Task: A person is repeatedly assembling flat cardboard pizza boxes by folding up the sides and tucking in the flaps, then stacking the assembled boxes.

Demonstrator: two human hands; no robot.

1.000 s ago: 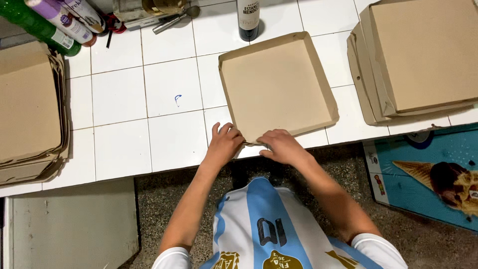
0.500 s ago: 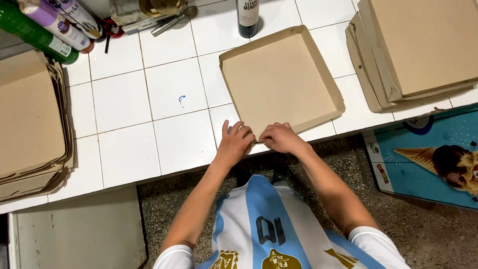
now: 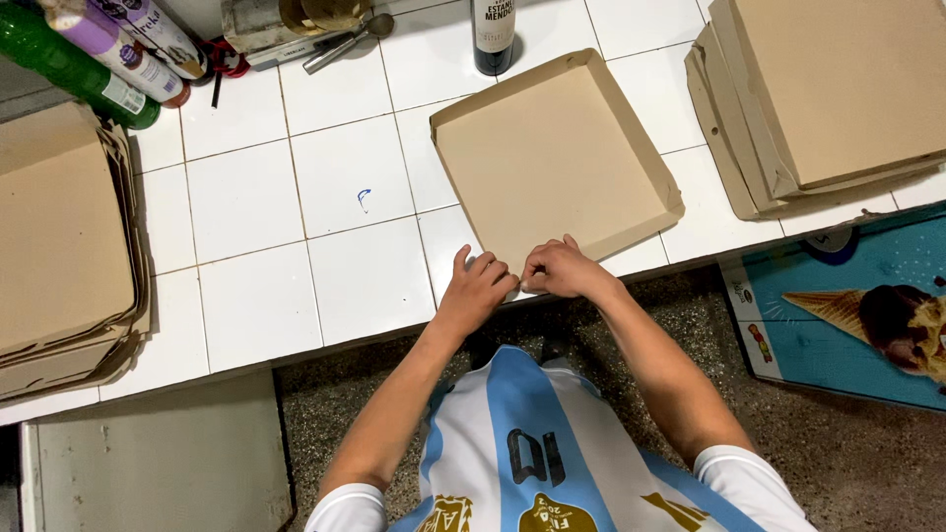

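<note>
A shallow, square tray of plain brown cardboard [image 3: 552, 158] lies open on the white tiled counter, just right of the frame's centre in the upper half. It is turned slightly clockwise, so one corner points toward the top of the frame and another toward the lower left. Its flat floor is bare and unmarked. Low walls stand folded up along the upper-left, upper-right and right edges, with the right corner neatly closed. The near edge, at the frame's middle, reaches the counter's front rim, and there the wall looks unfinished, pinched under the fingers of both hands.
</note>
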